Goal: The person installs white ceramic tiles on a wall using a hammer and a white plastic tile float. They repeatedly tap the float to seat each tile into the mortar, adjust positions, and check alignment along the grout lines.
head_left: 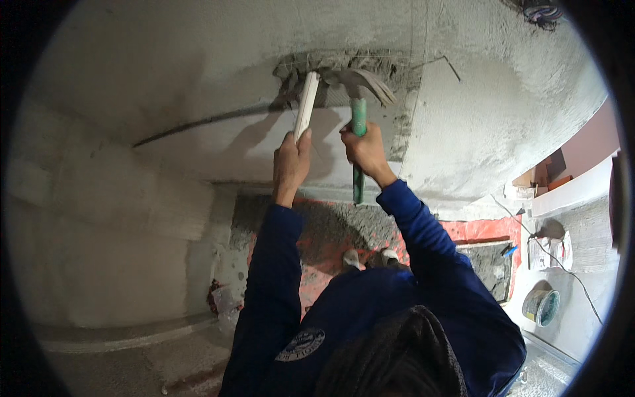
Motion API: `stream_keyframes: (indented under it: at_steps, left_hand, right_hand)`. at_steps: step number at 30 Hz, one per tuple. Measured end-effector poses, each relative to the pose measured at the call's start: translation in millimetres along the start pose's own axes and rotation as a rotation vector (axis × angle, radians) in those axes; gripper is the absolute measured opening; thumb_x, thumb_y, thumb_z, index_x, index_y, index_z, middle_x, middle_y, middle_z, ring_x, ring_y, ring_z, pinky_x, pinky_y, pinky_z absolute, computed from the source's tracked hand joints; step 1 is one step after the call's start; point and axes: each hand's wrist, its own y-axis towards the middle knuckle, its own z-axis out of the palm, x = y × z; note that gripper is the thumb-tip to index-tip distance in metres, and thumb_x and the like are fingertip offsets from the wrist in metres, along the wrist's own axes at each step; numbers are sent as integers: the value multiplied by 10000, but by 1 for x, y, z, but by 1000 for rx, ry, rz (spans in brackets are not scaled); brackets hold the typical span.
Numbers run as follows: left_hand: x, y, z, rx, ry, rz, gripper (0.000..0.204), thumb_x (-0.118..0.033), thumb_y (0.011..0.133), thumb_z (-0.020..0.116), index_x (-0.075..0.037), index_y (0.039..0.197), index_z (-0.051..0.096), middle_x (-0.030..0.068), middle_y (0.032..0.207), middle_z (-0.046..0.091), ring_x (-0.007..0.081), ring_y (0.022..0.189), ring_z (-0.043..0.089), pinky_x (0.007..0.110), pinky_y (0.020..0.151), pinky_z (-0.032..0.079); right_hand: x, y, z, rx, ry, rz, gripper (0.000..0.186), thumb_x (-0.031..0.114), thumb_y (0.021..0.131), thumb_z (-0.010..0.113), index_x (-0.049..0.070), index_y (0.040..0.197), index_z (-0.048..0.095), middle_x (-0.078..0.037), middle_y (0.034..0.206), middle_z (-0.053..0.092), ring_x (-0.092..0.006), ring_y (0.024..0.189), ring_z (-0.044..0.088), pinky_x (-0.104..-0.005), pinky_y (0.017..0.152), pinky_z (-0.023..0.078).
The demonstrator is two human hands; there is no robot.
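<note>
My left hand is closed round the lower end of a white, narrow flat strip. The strip slants upward in front of the grey plastered wall. In my right hand is a claw hammer, gripped by its green handle. Its metal head is level with the strip's top end, the striking face towards it; whether they touch I cannot tell. Behind both, a rough, dark broken patch shows in the wall. From that patch a long dark groove runs down to the left.
A bent thin wire sticks out right of the patch. Wires hang at the upper right. Mortar debris covers red sheeting near my feet. A mortar board, a bucket and a loose cable lie to the right.
</note>
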Motion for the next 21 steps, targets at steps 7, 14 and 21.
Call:
stream_keyframes:
  at_steps: [7, 14, 21]
  left_hand:
    - [17, 2, -2, 23, -178, -179, 474, -442, 979, 463, 17, 991, 580, 237, 787, 644, 408, 781, 660, 489, 702, 493]
    - [41, -7, -24, -67, 25, 154, 450, -428, 986, 470, 9, 1001, 576, 205, 741, 632, 361, 728, 659, 450, 648, 499]
    - [25, 22, -31, -10, 11, 167, 494, -466, 988, 455, 10, 916, 563, 153, 682, 590, 286, 628, 618, 411, 611, 476]
  right_hand:
    - [-6, 2, 15, 24, 71, 20, 53, -4, 811, 574, -25, 854, 553, -50, 578, 522, -123, 373, 444, -294, 366, 352]
    - [-32, -26, 32, 15, 65, -10, 50, -19, 815, 580, -12, 862, 565, -30, 568, 512, -102, 383, 452, -268, 371, 355]
    - [-4, -38, 24, -184, 175, -211, 26, -23, 848, 564, -28, 873, 560, -30, 558, 491, -105, 389, 443, -266, 371, 350]
